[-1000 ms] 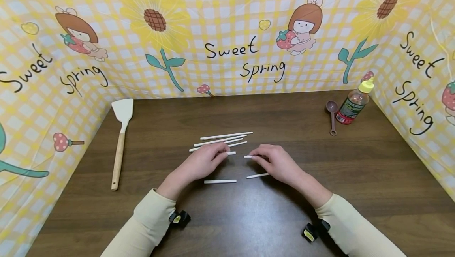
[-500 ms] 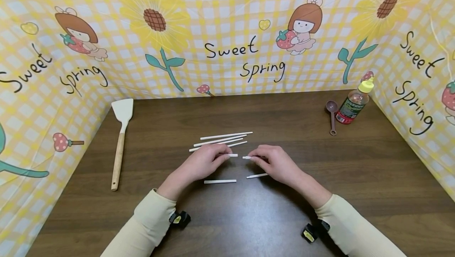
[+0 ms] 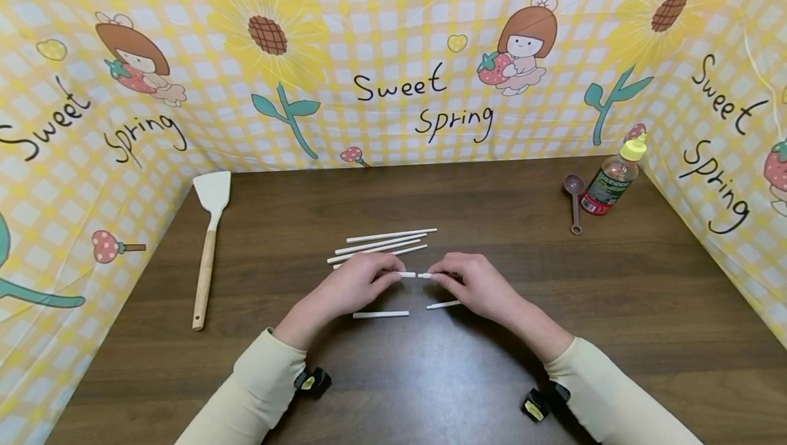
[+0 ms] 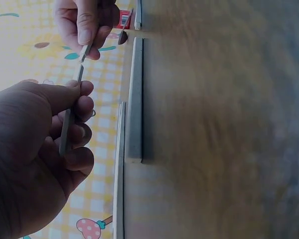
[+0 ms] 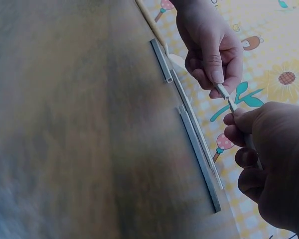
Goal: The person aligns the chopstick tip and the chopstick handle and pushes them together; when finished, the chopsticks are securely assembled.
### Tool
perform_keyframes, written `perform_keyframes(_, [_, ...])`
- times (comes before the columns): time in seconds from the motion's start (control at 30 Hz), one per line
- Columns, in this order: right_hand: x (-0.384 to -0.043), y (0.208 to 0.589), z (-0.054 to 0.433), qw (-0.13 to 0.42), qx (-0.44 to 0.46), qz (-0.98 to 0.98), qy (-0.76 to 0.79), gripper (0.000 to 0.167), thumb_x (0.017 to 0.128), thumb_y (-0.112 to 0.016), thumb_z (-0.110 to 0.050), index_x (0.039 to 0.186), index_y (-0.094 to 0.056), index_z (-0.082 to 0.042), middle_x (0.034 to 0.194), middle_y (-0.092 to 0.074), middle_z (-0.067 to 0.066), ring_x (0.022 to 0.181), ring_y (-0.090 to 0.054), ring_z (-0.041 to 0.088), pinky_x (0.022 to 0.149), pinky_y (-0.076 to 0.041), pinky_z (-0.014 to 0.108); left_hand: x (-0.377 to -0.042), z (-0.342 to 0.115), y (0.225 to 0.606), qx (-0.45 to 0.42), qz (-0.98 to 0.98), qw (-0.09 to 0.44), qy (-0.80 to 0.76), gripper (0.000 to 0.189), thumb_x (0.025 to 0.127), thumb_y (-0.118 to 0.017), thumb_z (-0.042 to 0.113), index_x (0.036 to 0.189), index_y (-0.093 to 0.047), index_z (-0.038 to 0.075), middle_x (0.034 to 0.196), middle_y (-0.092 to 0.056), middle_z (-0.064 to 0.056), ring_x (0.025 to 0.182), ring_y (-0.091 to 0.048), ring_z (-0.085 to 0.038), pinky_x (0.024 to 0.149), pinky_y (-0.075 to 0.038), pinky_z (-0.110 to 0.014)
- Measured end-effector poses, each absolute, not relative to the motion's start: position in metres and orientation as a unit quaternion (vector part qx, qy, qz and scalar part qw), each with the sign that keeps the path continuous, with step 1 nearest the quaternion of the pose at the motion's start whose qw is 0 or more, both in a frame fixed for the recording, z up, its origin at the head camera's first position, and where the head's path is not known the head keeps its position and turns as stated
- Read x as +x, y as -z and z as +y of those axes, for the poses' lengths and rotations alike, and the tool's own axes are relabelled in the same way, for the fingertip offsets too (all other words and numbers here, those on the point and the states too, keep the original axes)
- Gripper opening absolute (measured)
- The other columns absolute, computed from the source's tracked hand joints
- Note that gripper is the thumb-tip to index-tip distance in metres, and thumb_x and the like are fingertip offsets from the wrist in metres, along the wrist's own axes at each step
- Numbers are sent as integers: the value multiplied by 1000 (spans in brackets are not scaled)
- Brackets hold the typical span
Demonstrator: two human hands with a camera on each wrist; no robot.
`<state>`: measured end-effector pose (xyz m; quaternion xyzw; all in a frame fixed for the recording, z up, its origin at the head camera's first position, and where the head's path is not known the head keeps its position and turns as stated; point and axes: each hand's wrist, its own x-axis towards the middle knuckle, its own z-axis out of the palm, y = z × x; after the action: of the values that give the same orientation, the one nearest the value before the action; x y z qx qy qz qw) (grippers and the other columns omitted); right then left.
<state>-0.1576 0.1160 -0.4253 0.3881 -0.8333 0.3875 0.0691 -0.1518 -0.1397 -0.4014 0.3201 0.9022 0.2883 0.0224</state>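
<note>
My left hand (image 3: 363, 279) pinches a thin white stick (image 4: 67, 127) between thumb and fingers; its near end looks square and hollow in the right wrist view. Facing it, my right hand (image 3: 479, 281) pinches another thin white stick (image 5: 232, 105), whose end steps down to a narrower tip. The two ends point at each other, with a small gap between them in the head view. Below the hands lie two loose short white sticks: a left one (image 3: 381, 314) and a right one (image 3: 443, 305) with a stepped tip, its other end behind the right hand.
Several longer white sticks (image 3: 391, 234) lie just beyond my left hand on the wooden table (image 3: 492, 206). A white spatula (image 3: 211, 233) with a wooden handle lies at left. At back right are a brown measuring spoon (image 3: 574, 202) and a yellow-capped bottle (image 3: 611, 182). Patterned cloth (image 3: 393, 42) walls the table.
The stick in my left hand has moved right and slightly toward me, and the right one slightly left. The gap between their ends has narrowed. The loose sticks have stayed put.
</note>
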Motion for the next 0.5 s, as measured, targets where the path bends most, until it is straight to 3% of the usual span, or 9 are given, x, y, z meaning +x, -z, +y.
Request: perform_keyframes(0.5, [-157, 426, 116, 65, 390, -832, -390, 6, 94, -72, -8, 99, -76, -8, 86, -68, -3, 74, -55, 6, 68, -48, 27, -151, -137, 404, 337, 897, 17, -285, 6, 99, -67, 15, 101, -72, 11, 90, -67, 8, 80, -58, -7, 77, -50, -31])
